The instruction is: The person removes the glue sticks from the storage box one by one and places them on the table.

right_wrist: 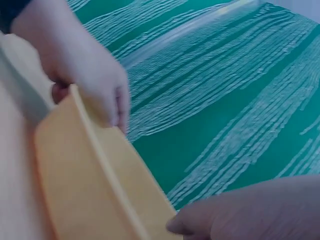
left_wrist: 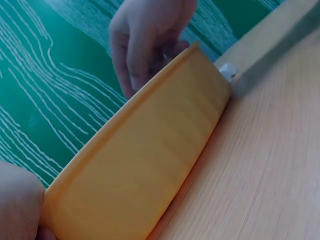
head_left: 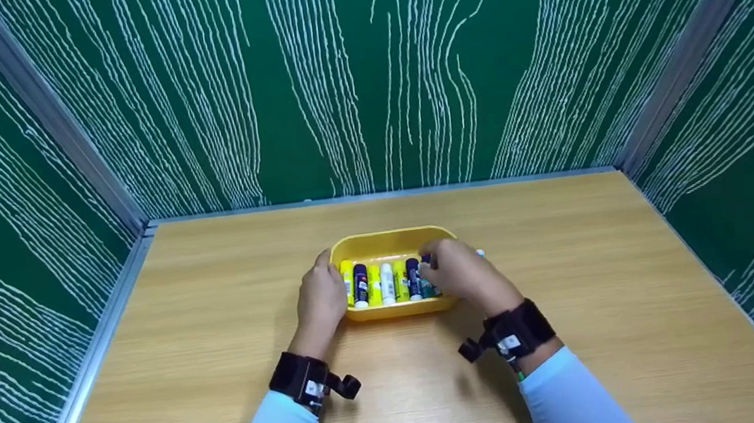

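Note:
A yellow plastic basket (head_left: 399,310) sits on the table, with a row of glue sticks (head_left: 387,283) standing side by side in it; yellow, white and dark blue ones show. My left hand (head_left: 321,294) grips the basket's left end, thumb at the rim. My right hand (head_left: 458,271) reaches over the right end with curled fingers, pinching a dark-capped glue stick (head_left: 426,260) at the end of the row; the palm hides part of it. In the left wrist view the fingers of my right hand (left_wrist: 147,45) point down behind the basket wall (left_wrist: 145,145).
A small white-ended object (head_left: 480,253) lies on the table just right of the basket, mostly behind my right hand. The wooden table (head_left: 213,272) is bordered by green panels (head_left: 377,84) with white lines at the back and both sides.

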The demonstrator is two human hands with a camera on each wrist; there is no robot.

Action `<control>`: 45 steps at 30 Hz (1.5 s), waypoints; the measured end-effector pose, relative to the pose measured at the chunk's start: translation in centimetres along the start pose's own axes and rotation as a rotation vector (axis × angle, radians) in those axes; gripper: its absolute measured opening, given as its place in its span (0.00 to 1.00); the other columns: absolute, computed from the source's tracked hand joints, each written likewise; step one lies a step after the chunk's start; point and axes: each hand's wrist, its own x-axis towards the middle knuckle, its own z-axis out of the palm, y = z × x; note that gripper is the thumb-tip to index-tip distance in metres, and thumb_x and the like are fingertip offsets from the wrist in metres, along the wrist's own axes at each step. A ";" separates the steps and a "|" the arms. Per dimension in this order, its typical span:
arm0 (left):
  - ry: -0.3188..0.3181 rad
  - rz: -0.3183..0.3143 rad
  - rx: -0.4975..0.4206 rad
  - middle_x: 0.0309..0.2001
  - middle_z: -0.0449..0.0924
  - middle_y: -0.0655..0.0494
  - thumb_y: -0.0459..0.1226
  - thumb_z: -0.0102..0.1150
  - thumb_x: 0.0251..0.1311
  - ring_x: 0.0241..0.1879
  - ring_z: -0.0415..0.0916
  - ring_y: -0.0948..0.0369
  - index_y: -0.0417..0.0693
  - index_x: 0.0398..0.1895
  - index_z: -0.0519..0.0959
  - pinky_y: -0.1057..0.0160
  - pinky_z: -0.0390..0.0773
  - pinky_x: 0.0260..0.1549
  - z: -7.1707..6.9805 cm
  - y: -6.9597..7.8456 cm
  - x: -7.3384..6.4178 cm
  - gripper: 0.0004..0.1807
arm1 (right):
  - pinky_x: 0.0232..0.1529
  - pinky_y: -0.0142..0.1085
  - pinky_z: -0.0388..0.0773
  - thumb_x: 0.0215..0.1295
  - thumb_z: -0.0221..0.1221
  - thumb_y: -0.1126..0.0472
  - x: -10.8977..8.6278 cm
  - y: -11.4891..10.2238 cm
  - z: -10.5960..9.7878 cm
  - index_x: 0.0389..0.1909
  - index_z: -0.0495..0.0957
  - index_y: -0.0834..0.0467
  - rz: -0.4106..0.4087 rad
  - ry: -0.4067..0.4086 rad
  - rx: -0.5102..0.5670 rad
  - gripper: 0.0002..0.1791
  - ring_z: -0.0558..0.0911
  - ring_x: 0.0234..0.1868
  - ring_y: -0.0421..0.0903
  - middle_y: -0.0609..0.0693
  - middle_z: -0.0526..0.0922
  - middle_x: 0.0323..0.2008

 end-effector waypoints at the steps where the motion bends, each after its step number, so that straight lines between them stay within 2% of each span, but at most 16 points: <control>1: 0.000 -0.002 0.000 0.76 0.80 0.33 0.38 0.42 0.92 0.73 0.84 0.41 0.39 0.86 0.68 0.41 0.86 0.71 0.0 0.0 -0.1 0.27 | 0.37 0.37 0.82 0.83 0.66 0.57 0.0 -0.1 0.3 0.71 0.85 0.58 0.006 -0.008 -0.011 0.22 0.86 0.41 0.51 0.56 0.89 0.50; 5: 0.008 -0.006 0.007 0.77 0.80 0.33 0.37 0.43 0.92 0.74 0.82 0.41 0.37 0.85 0.69 0.41 0.84 0.74 0.0 -0.2 -0.2 0.27 | 0.42 0.37 0.83 0.83 0.67 0.57 0.0 -0.4 1.5 0.72 0.85 0.56 0.018 -0.018 -0.056 0.22 0.87 0.45 0.51 0.55 0.90 0.53; 10: 0.003 -0.004 0.008 0.78 0.79 0.34 0.37 0.42 0.93 0.76 0.81 0.42 0.38 0.86 0.68 0.42 0.82 0.75 -0.1 -0.2 0.0 0.27 | 0.43 0.38 0.84 0.83 0.68 0.56 0.4 -0.7 2.3 0.75 0.83 0.56 0.067 0.020 -0.073 0.24 0.88 0.47 0.52 0.55 0.89 0.54; 17: -0.008 -0.021 -0.004 0.80 0.77 0.36 0.39 0.40 0.93 0.78 0.79 0.42 0.39 0.88 0.66 0.43 0.81 0.76 -0.2 0.0 0.1 0.28 | 0.42 0.38 0.83 0.83 0.69 0.54 1.1 -0.8 2.7 0.67 0.85 0.55 0.124 0.034 -0.080 0.19 0.87 0.41 0.52 0.54 0.88 0.45; 21: 0.004 0.008 0.000 0.77 0.80 0.34 0.38 0.42 0.93 0.74 0.83 0.42 0.38 0.86 0.68 0.41 0.85 0.72 -0.1 0.1 0.1 0.27 | 0.38 0.38 0.81 0.83 0.69 0.51 1.1 -0.7 2.6 0.59 0.89 0.56 0.111 0.030 -0.101 0.15 0.86 0.35 0.52 0.53 0.85 0.34; 25: 0.012 0.020 0.005 0.75 0.81 0.33 0.37 0.43 0.92 0.72 0.84 0.41 0.37 0.85 0.70 0.41 0.86 0.71 0.0 0.0 0.1 0.27 | 0.38 0.38 0.79 0.82 0.69 0.51 1.0 -0.6 2.5 0.57 0.89 0.56 0.096 0.032 -0.089 0.15 0.85 0.33 0.52 0.53 0.80 0.30; 29: 0.010 0.010 0.010 0.76 0.81 0.34 0.37 0.43 0.92 0.74 0.83 0.41 0.38 0.85 0.70 0.41 0.84 0.73 0.1 0.1 0.1 0.27 | 0.39 0.39 0.79 0.82 0.69 0.50 1.0 -0.4 2.5 0.59 0.88 0.56 0.087 0.030 -0.075 0.16 0.85 0.34 0.53 0.54 0.80 0.32; 36: 0.013 0.008 0.003 0.77 0.80 0.33 0.37 0.42 0.92 0.74 0.82 0.40 0.38 0.86 0.69 0.41 0.84 0.73 0.2 0.2 0.1 0.27 | 0.44 0.40 0.82 0.83 0.69 0.50 0.7 -0.6 2.2 0.64 0.85 0.53 0.100 0.009 -0.034 0.17 0.86 0.42 0.53 0.55 0.86 0.42; 45: 0.014 0.010 0.004 0.76 0.80 0.33 0.38 0.42 0.92 0.73 0.83 0.40 0.39 0.86 0.69 0.40 0.84 0.73 0.2 0.2 0.1 0.27 | 0.43 0.38 0.83 0.82 0.70 0.52 0.2 -0.6 1.8 0.63 0.86 0.53 0.072 0.022 -0.011 0.16 0.86 0.43 0.52 0.54 0.86 0.43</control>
